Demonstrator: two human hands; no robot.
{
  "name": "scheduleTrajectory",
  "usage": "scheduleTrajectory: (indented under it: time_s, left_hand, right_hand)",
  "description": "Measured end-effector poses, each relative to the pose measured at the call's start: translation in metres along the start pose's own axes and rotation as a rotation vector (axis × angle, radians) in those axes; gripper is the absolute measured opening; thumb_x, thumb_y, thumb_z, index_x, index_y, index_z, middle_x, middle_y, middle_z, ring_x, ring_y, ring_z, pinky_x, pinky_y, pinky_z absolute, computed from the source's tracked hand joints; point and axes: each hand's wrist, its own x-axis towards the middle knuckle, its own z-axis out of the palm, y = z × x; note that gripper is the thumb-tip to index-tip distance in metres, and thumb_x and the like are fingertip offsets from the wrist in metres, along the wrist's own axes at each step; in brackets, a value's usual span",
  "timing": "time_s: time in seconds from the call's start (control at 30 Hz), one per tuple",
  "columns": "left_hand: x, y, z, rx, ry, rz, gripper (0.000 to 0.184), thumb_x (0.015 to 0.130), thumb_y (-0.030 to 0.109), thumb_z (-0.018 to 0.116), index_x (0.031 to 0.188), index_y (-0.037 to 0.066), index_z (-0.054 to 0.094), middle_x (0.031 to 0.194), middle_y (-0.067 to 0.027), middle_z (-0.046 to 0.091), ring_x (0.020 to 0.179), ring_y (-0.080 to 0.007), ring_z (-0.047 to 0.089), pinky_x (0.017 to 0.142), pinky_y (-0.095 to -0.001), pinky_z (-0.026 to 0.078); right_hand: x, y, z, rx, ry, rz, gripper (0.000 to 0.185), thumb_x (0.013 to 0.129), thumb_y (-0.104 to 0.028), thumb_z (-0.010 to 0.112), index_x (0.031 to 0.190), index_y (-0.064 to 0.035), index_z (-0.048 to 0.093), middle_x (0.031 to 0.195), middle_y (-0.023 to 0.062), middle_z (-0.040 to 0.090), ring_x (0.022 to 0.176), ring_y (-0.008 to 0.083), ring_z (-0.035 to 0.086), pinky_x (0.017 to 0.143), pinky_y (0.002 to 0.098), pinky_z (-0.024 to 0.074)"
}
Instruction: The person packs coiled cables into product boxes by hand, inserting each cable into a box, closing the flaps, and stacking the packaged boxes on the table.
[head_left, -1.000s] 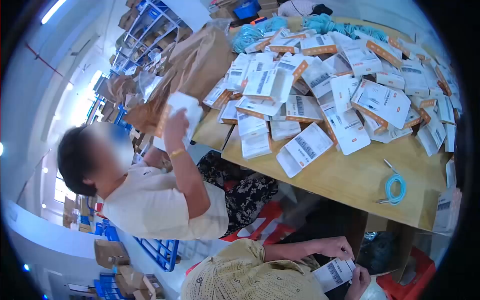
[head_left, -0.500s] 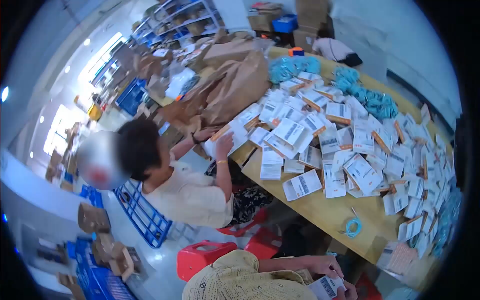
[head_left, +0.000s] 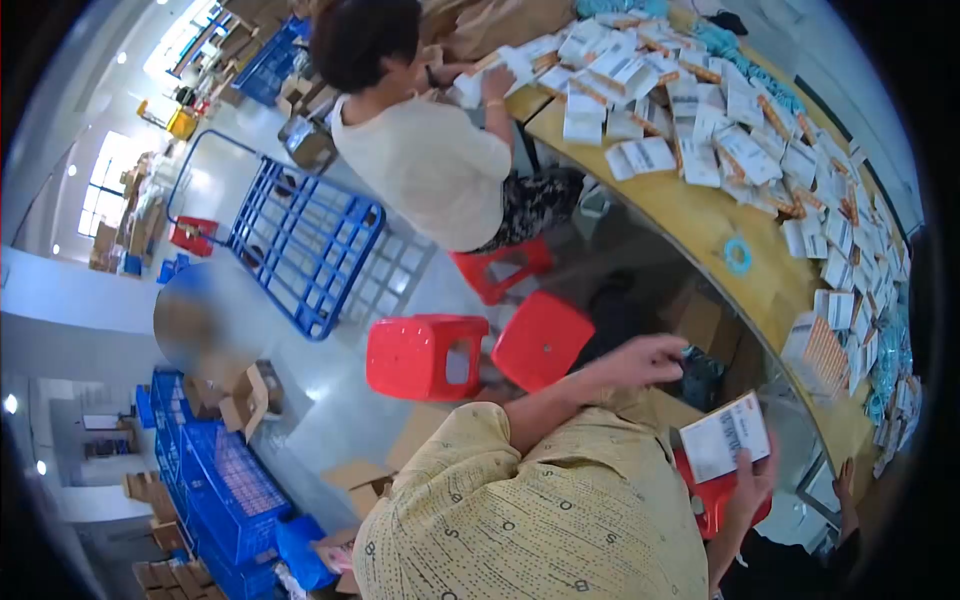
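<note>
My right hand (head_left: 754, 482) grips a small white carton (head_left: 727, 438) at its lower corner, with the printed label side facing up. Raised in front of my yellow patterned shirt (head_left: 520, 500), my left hand (head_left: 645, 362) is away from the carton. Its fingers are loosely bent and apart, and I see nothing in them. On the wooden table (head_left: 680, 225) just beyond lies a teal coiled cable (head_left: 737, 256). Many white-and-orange cartons (head_left: 745, 155) are heaped across that table, with a printed stack (head_left: 815, 355) near its edge.
A co-worker in a white top (head_left: 420, 160) sits at the table's far end, handling a carton. Red stools (head_left: 425, 355) stand beside me. Farther off are a blue cart (head_left: 305, 235) and blue crates (head_left: 225, 490). Another person's hand (head_left: 845, 482) touches the table edge at lower right.
My view has swung downward, showing more floor and my body. Both hands were together at the carton; now the left has come away and the right alone holds it.
</note>
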Motion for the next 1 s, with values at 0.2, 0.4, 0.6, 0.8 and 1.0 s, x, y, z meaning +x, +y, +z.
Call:
scheduleTrajectory:
  time_s: [0.2,0.4,0.6,0.8,1.0]
  left_hand:
    - [-0.125,-0.062,-0.082,0.253,0.740,0.003,0.038,0.093,0.016,0.070,0.125,-0.002,0.065,0.111,-0.0148,0.072,0.095,-0.0203,0.068,0.084,-0.0299,0.054]
    - [-0.259,-0.122,-0.139,0.429,0.983,-0.387,0.034,0.090,0.023,0.070,0.112,-0.003,0.070,0.097,-0.0108,0.074,0.086,-0.0208,0.067,0.077,-0.0310,0.053]
    - [-0.419,-0.181,-0.157,0.171,0.869,-0.621,0.020,0.089,0.019,0.067,0.093,0.000,0.071,0.073,-0.0020,0.063,0.063,-0.0176,0.055,0.060,-0.0277,0.046]
    - [-0.467,-0.128,-0.240,0.089,1.020,-0.695,0.021,0.088,0.010,0.064,0.107,0.002,0.069,0.087,-0.0053,0.069,0.065,-0.0188,0.059,0.060,-0.0301,0.051]
    - [-0.499,-0.062,-0.301,0.197,1.049,-0.995,0.018,0.086,0.016,0.067,0.103,0.010,0.070,0.094,0.0000,0.073,0.065,-0.0216,0.061,0.060,-0.0323,0.050]
  right_hand:
    - [0.060,-0.016,-0.074,-0.421,-0.106,-0.212,0.061,0.091,0.002,0.056,0.150,-0.0040,0.044,0.144,0.0188,0.052,0.124,0.0326,0.055,0.108,0.0400,0.0428]
    - [0.233,-0.095,-0.016,-0.639,-0.140,-0.407,0.057,0.096,-0.010,0.063,0.150,-0.0096,0.045,0.135,0.0172,0.058,0.119,0.0259,0.057,0.102,0.0333,0.0456]
    - [0.271,-0.113,0.030,-0.427,-0.259,-0.350,0.057,0.101,-0.025,0.063,0.151,-0.0067,0.044,0.140,0.0181,0.056,0.119,0.0222,0.057,0.099,0.0303,0.0451]
    - [0.227,-0.025,-0.060,-0.232,-0.274,-0.115,0.055,0.102,-0.018,0.056,0.152,-0.0042,0.040,0.152,0.0141,0.045,0.133,0.0265,0.047,0.112,0.0356,0.0363]
    - [0.239,0.001,0.021,-0.100,-0.316,-0.112,0.055,0.098,-0.014,0.058,0.150,-0.0043,0.042,0.145,0.0154,0.050,0.127,0.0259,0.051,0.107,0.0345,0.0399]
